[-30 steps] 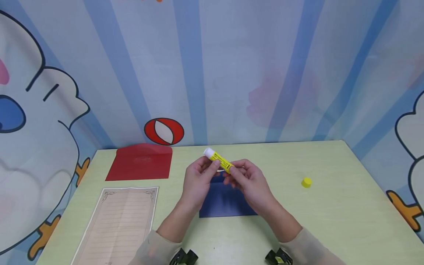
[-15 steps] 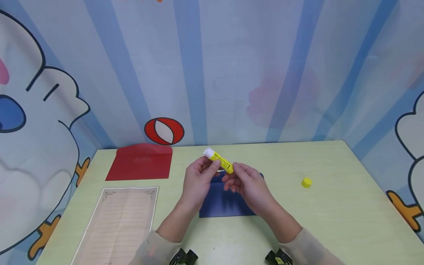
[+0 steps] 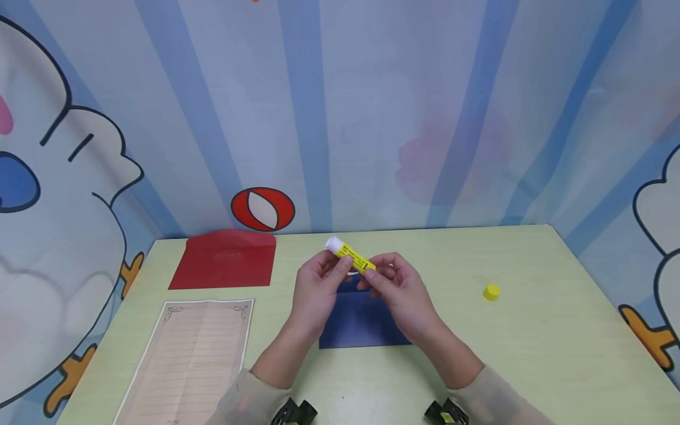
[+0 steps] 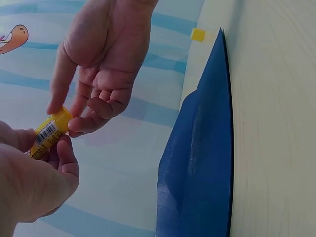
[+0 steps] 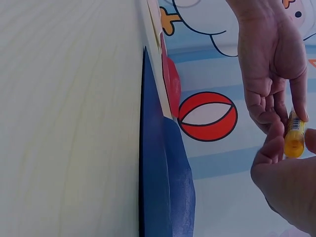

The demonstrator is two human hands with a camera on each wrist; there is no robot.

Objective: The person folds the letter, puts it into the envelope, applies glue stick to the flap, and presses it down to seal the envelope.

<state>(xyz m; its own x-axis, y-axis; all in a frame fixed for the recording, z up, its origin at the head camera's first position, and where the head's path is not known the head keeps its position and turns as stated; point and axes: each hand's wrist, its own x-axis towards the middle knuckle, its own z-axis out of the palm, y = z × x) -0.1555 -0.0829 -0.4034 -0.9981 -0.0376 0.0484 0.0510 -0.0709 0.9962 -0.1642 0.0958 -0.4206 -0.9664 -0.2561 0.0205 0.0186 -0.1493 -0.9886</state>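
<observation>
A yellow glue stick [image 3: 357, 260] with a white top slants up to the left above the middle of the table. My left hand [image 3: 312, 295] grips its barrel between thumb and fingers. At the lower, yellow end [image 4: 60, 119], my right hand [image 3: 406, 298] pinches it with thumb and fingertips. Beneath both hands lies a dark blue envelope [image 3: 363, 324], partly covered by them; the right wrist view shows its flap [image 5: 178, 173] lifted. The yellow cap [image 3: 491, 292] stands apart on the table, right of the hands.
A red envelope [image 3: 223, 262] lies at the back left of the table [image 3: 531, 360]. In front of it is a lined, bordered sheet of paper [image 3: 204, 348] with fold creases. A printed blue striped backdrop [image 3: 366, 118] rises behind the table's back edge.
The right fingers shift about the glue stick's lower end: half a second ago the thumb was at its tip, now it lies further over it. The left hand stays nearly still.
</observation>
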